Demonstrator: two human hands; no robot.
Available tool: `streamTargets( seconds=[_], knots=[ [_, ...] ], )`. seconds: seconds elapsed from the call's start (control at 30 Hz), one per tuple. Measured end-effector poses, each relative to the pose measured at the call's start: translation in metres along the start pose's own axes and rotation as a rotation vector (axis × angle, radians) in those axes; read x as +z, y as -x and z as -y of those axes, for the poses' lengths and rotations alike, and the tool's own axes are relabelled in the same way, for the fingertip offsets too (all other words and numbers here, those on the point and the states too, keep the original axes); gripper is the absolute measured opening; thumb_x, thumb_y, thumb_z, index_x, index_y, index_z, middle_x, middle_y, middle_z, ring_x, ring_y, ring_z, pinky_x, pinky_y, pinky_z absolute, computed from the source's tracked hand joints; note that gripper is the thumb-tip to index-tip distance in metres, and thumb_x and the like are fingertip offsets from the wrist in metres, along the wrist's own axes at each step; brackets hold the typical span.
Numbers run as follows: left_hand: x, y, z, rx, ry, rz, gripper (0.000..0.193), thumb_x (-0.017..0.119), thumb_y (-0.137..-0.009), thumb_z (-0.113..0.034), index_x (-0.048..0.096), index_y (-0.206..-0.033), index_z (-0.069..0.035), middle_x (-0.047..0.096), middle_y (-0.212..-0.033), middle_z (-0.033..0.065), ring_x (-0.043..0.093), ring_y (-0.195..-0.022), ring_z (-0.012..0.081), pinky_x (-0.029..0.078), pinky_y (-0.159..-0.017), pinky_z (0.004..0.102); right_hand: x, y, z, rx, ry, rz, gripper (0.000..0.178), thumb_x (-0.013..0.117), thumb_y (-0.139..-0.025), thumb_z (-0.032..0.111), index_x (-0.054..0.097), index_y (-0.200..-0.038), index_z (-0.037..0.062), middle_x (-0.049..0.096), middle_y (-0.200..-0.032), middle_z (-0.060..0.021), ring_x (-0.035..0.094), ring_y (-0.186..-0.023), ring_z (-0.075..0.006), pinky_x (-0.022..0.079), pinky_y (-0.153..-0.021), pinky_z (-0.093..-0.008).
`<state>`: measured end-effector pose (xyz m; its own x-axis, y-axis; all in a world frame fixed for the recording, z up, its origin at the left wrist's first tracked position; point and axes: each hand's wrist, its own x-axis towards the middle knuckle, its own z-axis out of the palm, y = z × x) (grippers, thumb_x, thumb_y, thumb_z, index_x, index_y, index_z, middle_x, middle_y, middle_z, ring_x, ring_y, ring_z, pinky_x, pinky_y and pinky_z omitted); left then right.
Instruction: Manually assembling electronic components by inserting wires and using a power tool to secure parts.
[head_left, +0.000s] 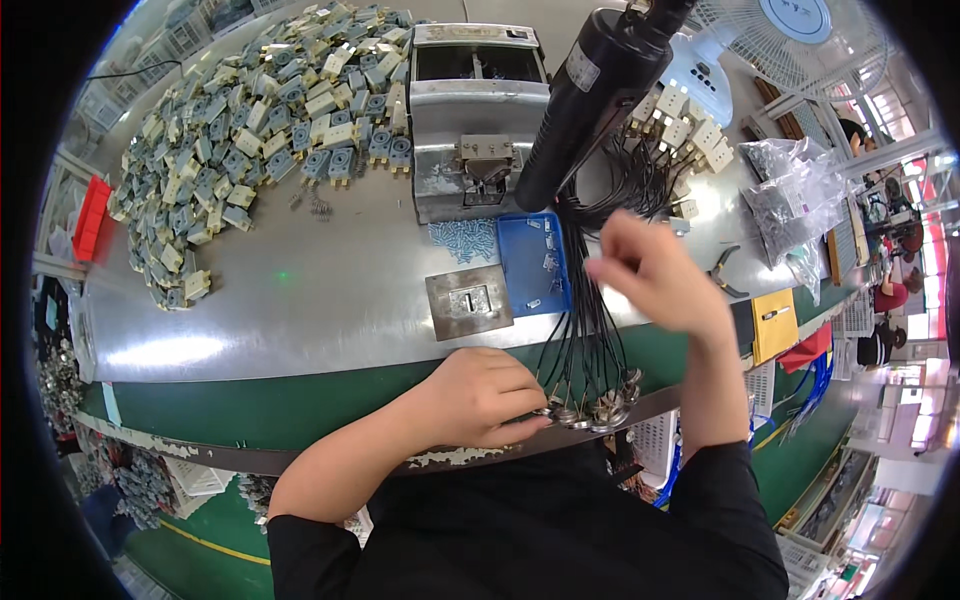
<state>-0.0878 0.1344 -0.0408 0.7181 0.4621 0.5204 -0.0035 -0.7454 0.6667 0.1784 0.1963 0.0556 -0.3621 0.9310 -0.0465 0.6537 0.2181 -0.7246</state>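
Head view: one blue tray, flat, holding a few small metal clips; one clear plastic bag, contents indistinct. One bundle of black cables, running past the tray's right side to round metal ends at the bench edge. Left hand: fingers narrowed, tips at the leftmost ends; grip cannot be told. Right hand: fingers curled, above and beside the cables; whether holding one, cannot be told.
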Motion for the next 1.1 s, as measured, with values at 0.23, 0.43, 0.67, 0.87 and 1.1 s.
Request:
streamTargets(
  seconds=[0.23, 0.43, 0.67, 0.87, 1.1],
  knots=[
    [0.003, -0.004, -0.003, 0.021, 0.015, 0.006, 0.021, 0.087, -0.081, -0.019, 0.072, -0.091, -0.010, 0.074, -0.093, 0.0020, 0.073, -0.081, 0.0218, 0.058, -0.069, 0.0351, 0.036, 0.033, -0.016, 0.053, -0.067, 0.061, 0.018, 0.069, -0.092, 0.003, 0.053, -0.098, 0.0028, 0.058, -0.064, -0.0040, 0.049, -0.056, -0.0110, 0.038, -0.053, -0.0297],
    [0.002, -0.004, -0.003, 0.020, 0.016, -0.018, 0.019, 0.087, -0.080, -0.017, 0.072, -0.091, -0.010, 0.074, -0.093, 0.0019, 0.074, -0.081, 0.0216, 0.058, -0.068, 0.0345, 0.010, 0.041, -0.072, 0.316, -0.871, -0.045, 0.023, 0.059, -0.098, 0.010, 0.061, -0.119, -0.0008, 0.068, -0.074, -0.0094, 0.063, -0.062, -0.0181, 0.049, -0.058, -0.0272],
    [-0.002, -0.006, -0.002, 0.026, 0.034, -0.116, 0.025, 0.089, -0.078, -0.016, 0.075, -0.098, -0.009, 0.074, -0.094, 0.0030, 0.074, -0.080, 0.0226, 0.058, -0.070, 0.0335, 0.001, 0.007, -0.026, 0.180, -1.339, -0.533, 0.039, 0.047, -0.109, 0.025, 0.072, -0.109, -0.0057, 0.073, -0.116, -0.0234, 0.073, -0.084, -0.0270, 0.058, -0.079, -0.0340],
    [-0.021, -0.007, -0.011, -0.298, 0.729, -0.653, 0.063, 0.092, -0.080, -0.020, 0.062, -0.133, -0.004, 0.071, -0.088, 0.0072, 0.072, -0.080, 0.0200, 0.058, -0.074, 0.0342, 0.034, -0.024, 0.029, -0.475, 0.193, -0.041, 0.009, 0.077, -0.084, 0.011, 0.073, -0.087, 0.0030, 0.070, -0.083, -0.0107, 0.068, -0.077, -0.0311, 0.055, -0.070, -0.0396],
    [-0.070, 0.005, -0.008, -0.575, 0.428, -0.480, 0.027, 0.071, -0.094, 0.008, 0.060, -0.118, 0.002, 0.068, -0.085, 0.0043, 0.066, -0.071, 0.0091, 0.052, -0.062, 0.0228, 0.067, -0.041, 0.047, -0.592, 0.234, 0.038, 0.015, 0.077, -0.090, 0.017, 0.071, -0.088, 0.0035, 0.068, -0.087, -0.0120, 0.068, -0.083, -0.0332, 0.054, -0.073, -0.0430]
  ],
)
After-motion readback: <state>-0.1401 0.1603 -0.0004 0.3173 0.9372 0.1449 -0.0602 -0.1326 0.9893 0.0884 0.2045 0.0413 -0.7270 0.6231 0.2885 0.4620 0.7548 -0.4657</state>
